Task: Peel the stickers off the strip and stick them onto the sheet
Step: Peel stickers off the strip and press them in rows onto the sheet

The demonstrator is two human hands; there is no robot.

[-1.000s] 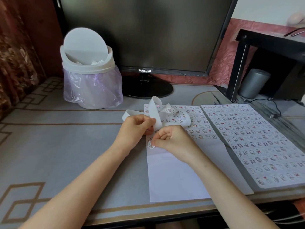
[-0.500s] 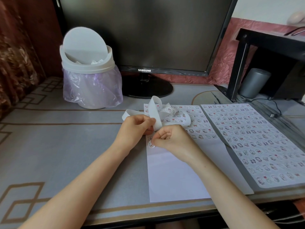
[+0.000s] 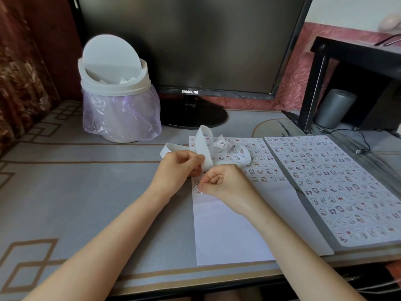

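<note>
On the matte grey tabletop (image 3: 86,192), midway back, left hand (image 3: 180,168) pinches the curly white paper strip (image 3: 204,148); right hand (image 3: 223,185), fingers curled, pinches a small round sticker (image 3: 198,190) against the left edge of the smooth white sheet (image 3: 227,231).

"SAMSUNG" in white letters on the black monitor's (image 3: 191,44) lower bezel

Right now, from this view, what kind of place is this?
Most likely a home computer desk used for craft work. A Samsung monitor stands at the back, a small swing-lid bin with a purple bag sits beside it, and sheets full of stickers lie on the desktop.
</note>
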